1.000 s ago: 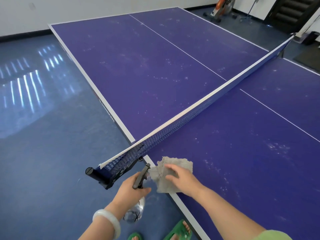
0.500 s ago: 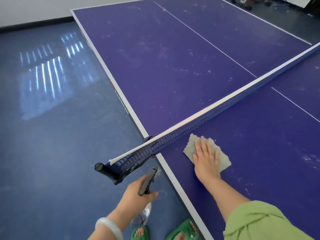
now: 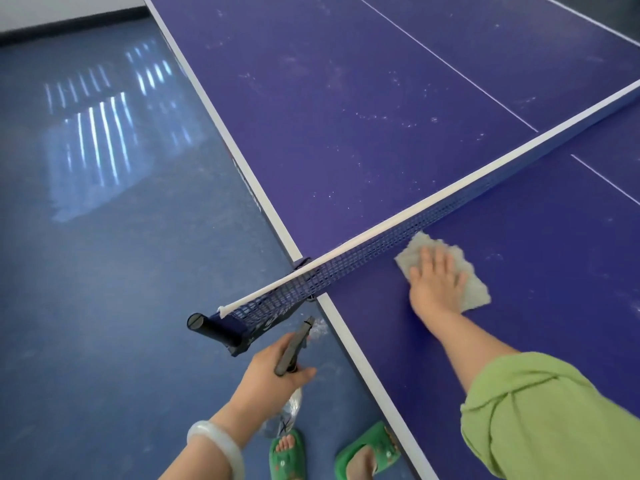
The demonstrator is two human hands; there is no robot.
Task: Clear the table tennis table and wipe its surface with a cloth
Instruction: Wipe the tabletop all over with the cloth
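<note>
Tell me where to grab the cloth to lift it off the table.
Pinch the cloth at its near-right corner, which sticks out past the right hand pressing it flat. Come from the side away from the net: the far edge lies close against the net, leaving little room there.

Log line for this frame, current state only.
phase: wiping | right hand: pressed flat on cloth, beside net | left hand: grips spray bottle, off table edge | surface: white specks visible
</note>
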